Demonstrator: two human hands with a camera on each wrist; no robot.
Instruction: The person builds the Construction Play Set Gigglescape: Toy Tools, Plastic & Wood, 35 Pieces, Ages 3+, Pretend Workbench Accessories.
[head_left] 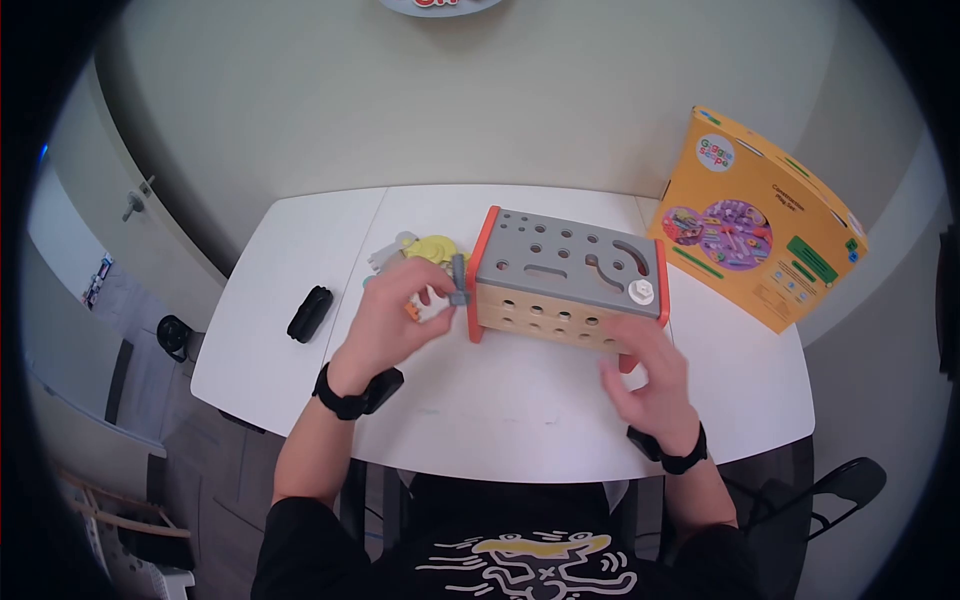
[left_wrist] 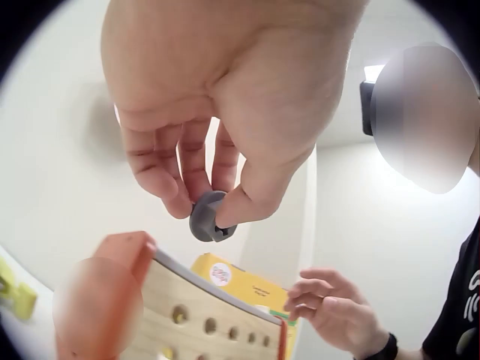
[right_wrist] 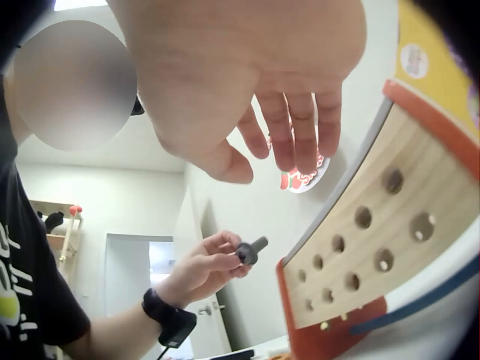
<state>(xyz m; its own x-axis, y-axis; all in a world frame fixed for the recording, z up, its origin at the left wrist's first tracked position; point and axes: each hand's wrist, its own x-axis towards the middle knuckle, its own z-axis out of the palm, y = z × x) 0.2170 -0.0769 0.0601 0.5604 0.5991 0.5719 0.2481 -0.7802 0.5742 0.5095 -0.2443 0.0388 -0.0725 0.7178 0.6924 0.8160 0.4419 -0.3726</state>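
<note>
Beside the box (head_left: 578, 276), our left hand (head_left: 398, 308) pinches a likely light, stiff bolt (head_left: 459, 276) sensibly by its head (head_left: 459, 298); our right hand (head_left: 652, 378) hangs empty.

Gray bolt (head_left: 458, 282), wide head, shank fwd, pinched in L fingers (head_left: 436, 326) nr gray-topped wood box (head_left: 555, 286) w/ holes.

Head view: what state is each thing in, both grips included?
Left grip: pinching the bolt
Bolt: held up, not in a hole
Right grip: fingers relaxed, holding nothing
Bench: standing, grey top up
White hex piece: on the bench top's near right corner
Box: standing upright
Black case: lying down; open or closed, can't tell
Door: open
</note>
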